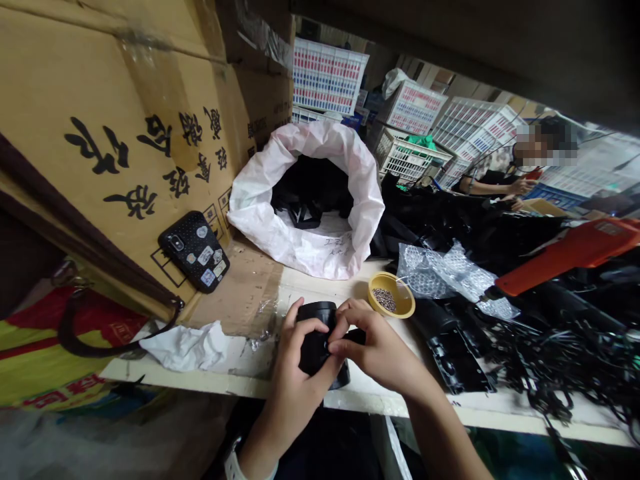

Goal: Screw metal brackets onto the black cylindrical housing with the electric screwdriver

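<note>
My left hand (pixel 299 363) is closed around a black rounded plastic housing (pixel 319 312) above the white table's front edge. My right hand (pixel 375 343) has its thumb and forefinger pinched together against the housing's face, beside my left fingertips. Whatever lies in that pinch is too small or hidden to make out. Beyond my right hand stands a yellow bowl (pixel 407 307) of small metal screws (pixel 384 300). Right of it lies another black plastic housing (pixel 453 357), its open side up.
A white sack (pixel 325 257) holding black parts stands behind my hands. A phone (pixel 195 252) leans on a cardboard box (pixel 60 73) at left. An orange electric screwdriver (pixel 565 257), bubble wrap (pixel 425 270) and tangled black cables (pixel 540 373) are on the right. Another person (pixel 493 180) sits farther back.
</note>
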Action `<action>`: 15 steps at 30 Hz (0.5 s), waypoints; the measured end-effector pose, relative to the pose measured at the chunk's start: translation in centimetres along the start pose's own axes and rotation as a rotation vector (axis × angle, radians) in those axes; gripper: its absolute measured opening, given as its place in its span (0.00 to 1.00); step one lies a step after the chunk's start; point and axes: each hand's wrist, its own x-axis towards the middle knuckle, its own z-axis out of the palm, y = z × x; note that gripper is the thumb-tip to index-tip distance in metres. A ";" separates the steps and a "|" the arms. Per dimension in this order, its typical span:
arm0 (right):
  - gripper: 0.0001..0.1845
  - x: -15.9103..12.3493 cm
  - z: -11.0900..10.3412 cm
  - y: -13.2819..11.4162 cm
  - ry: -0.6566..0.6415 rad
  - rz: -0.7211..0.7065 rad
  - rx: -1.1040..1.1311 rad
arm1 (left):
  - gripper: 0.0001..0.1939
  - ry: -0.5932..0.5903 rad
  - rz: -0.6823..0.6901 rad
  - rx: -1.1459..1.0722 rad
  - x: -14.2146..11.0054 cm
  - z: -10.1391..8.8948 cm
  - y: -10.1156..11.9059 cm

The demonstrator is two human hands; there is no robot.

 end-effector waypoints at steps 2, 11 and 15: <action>0.06 0.1 0.0 -0.1 -0.011 0.035 -0.008 | 0.13 0.012 0.005 0.002 -0.2 0.1 -0.2; 0.29 1.4 -1.0 0.1 -0.022 0.239 0.139 | 0.06 0.127 0.064 -0.030 -0.2 0.5 -0.8; 0.35 1.4 -1.1 0.7 0.026 0.220 0.115 | 0.08 0.124 0.064 -0.034 0.1 0.5 -1.2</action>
